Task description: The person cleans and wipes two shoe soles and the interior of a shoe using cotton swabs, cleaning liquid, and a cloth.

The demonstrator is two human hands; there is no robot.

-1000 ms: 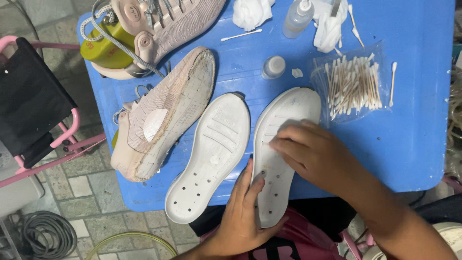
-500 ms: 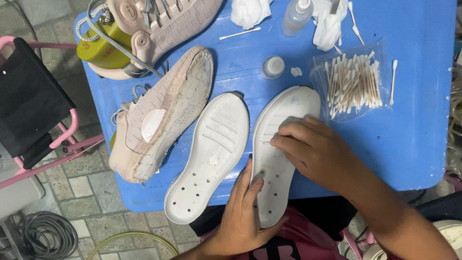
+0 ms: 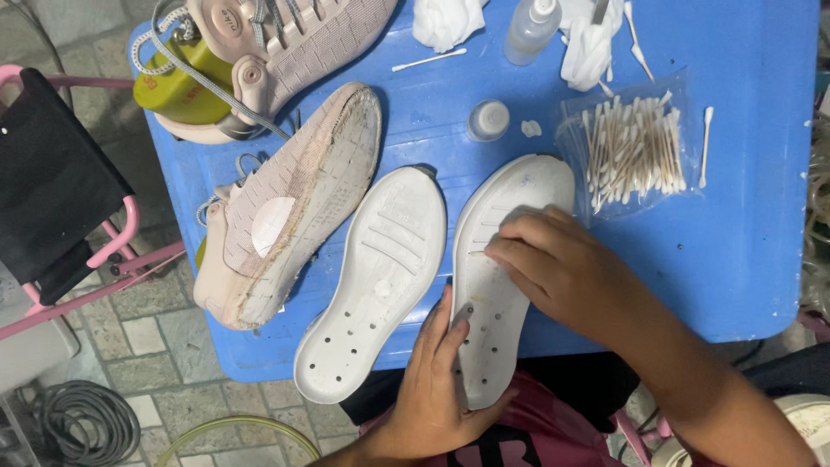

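Observation:
Two white shoe soles lie side by side on a blue plastic table (image 3: 743, 259). My left hand (image 3: 437, 380) grips the near end of the right sole (image 3: 510, 199) at the table's front edge. My right hand (image 3: 562, 268) rests on the middle of that same sole, fingers curled and pinched together at its surface; whether they hold something small I cannot tell. The left sole (image 3: 380, 277) lies untouched beside it. A pink sole-less shoe upper (image 3: 294, 207) lies on its side to the left.
A second pink shoe (image 3: 285, 43) sits on a yellow-green form at the back left. A clear bag of cotton swabs (image 3: 631, 147), a small bottle (image 3: 529, 30), a bottle cap (image 3: 488, 119) and white wads (image 3: 445, 19) are at the back. A pink-framed black chair (image 3: 60, 199) stands left.
My right hand has shifted slightly along the right sole; my left hand keeps hold of its near end. Nothing else has moved.

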